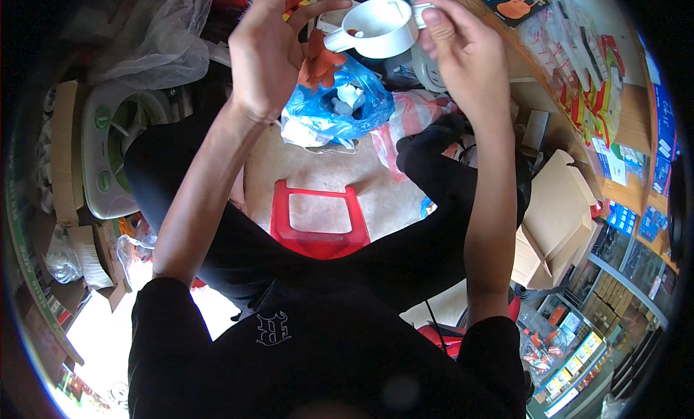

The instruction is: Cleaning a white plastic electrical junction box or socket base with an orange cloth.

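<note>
My right hand [469,50] pinches the right-hand tab of a white plastic ring-shaped housing [379,45] between thumb and fingers. The housing is round and hollow, with a short spout-like arm on its left side. Close to that arm is my left hand [263,58], its back towards me and one finger stretched towards the housing. A crumpled orange-brown cloth [321,64] hangs from the left hand's palm side; the fingers around it are partly hidden. Below both hands stands an open blue plastic bag [374,113] with several white plastic pieces [349,98] inside.
Between my legs is a red plastic stool [320,237]. A pale appliance with green knobs [100,148] stands left, beside a clear plastic bag [157,45]. To the right are an open cardboard box [558,218], a red-and-white checked bag [404,121] and wooden shelves [631,126] with packets.
</note>
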